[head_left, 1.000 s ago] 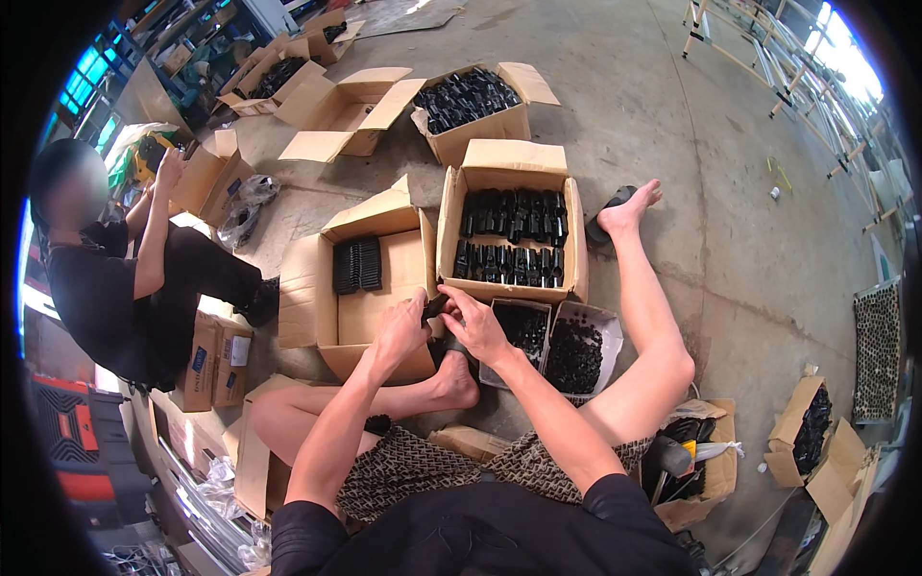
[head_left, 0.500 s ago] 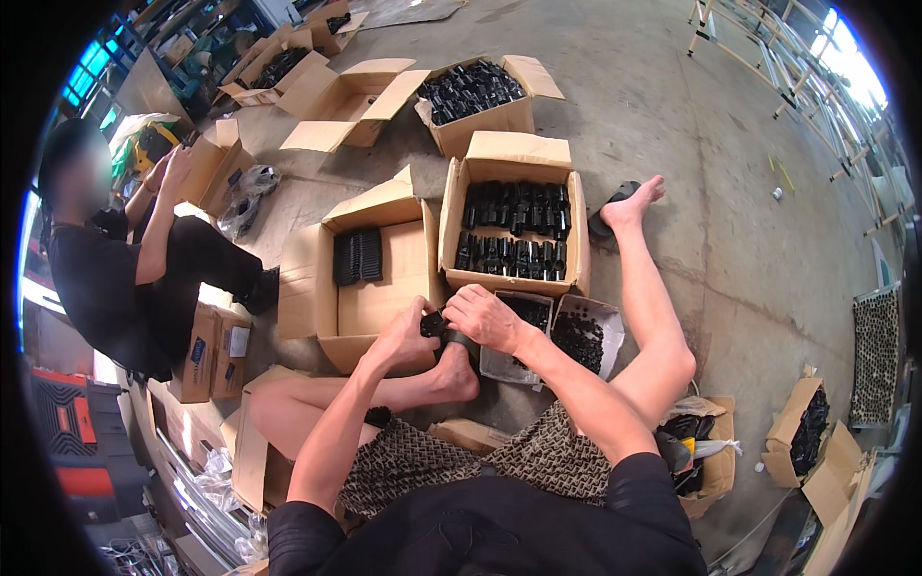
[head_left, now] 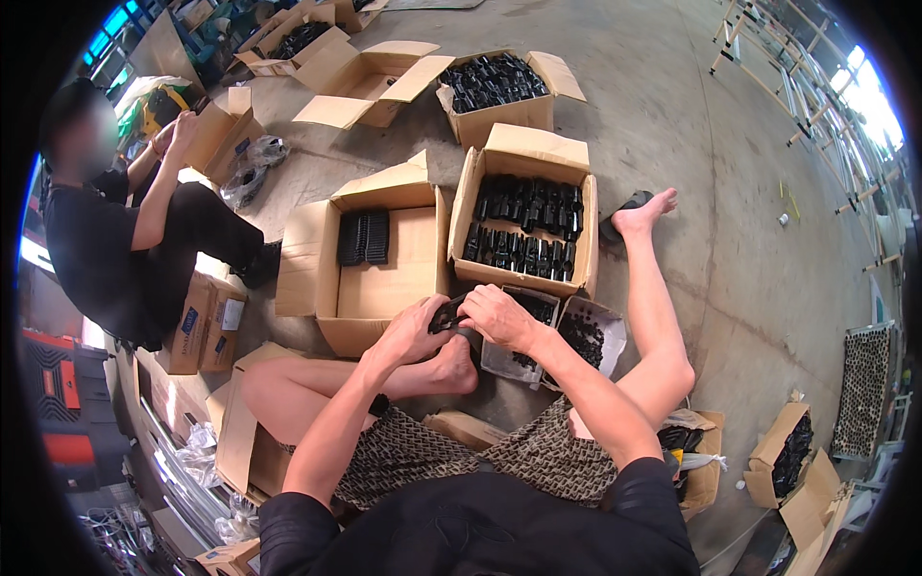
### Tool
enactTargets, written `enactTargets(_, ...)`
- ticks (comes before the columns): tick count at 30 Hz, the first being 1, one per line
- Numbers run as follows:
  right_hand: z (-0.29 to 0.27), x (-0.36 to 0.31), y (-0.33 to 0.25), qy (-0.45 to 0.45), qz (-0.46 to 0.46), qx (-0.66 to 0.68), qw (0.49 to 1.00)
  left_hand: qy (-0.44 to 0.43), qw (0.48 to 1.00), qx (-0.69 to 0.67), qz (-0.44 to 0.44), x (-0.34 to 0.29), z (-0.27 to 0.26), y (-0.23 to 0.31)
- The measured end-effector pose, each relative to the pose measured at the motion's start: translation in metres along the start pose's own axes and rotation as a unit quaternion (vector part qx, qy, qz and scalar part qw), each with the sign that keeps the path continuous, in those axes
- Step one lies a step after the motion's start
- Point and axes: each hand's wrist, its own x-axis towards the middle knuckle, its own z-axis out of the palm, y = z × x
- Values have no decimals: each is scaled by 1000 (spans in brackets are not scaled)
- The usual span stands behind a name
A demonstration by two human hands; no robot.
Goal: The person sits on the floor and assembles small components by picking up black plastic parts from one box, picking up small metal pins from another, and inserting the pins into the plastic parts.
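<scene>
A small black part [head_left: 449, 313] sits pinched between both hands, just above the person's bare foot on the floor. Left hand [head_left: 415, 331] and right hand [head_left: 497, 317] both have fingers closed on it. At twelve o'clock stands a cardboard box [head_left: 526, 219] of black parts; at ten o'clock, a nearly empty box [head_left: 384, 264].

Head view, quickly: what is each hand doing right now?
Left hand: closed on the small black part.
Right hand: closed on the same part.

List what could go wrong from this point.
Both hands, left hand and right hand, pinch one small black part above a bare foot; a slip could drop it there. The two small open boxes of tiny black pieces sit against the right leg; a shift might tip them.
</scene>
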Motion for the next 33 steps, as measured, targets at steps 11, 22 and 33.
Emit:
enactTargets(11, 1, -3, 1, -3, 3, -25, 1000, 17, 998, -57, -7, 1, 10, -6)
enactTargets(22, -5, -2, -4, -24, 2, -28, 999, -13, 987, -155, -40, -2, 13, -13)
enactTargets(33, -5, -5, -9, -6, 42, -37, 998, -5, 994, -111, 23, -1, 11, -5)
